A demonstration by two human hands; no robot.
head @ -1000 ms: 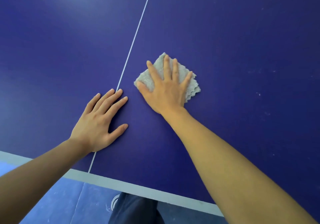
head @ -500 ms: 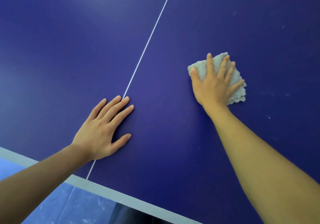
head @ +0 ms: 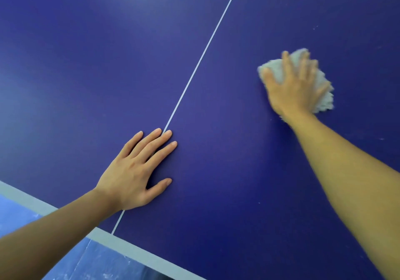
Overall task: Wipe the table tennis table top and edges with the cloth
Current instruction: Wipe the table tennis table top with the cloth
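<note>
Head view: right hand (head: pixel 294 89), blurred, apparently spread flat atop cloth (head: pixel 324 100)

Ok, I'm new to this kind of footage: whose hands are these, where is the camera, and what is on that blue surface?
There is no machine here. A person wears one wide-angle camera on the head, and it looks forward and down at their own bare arms. The blue surface is the table tennis table, with its white centre line and a pale band along the near edge; the floor shows below that. The left hand rests flat on the top, fingers straight, lying across the line and holding nothing. The right hand presses spread fingers on a pale folded cloth, to the right of the line. That hand looks blurred.
</note>
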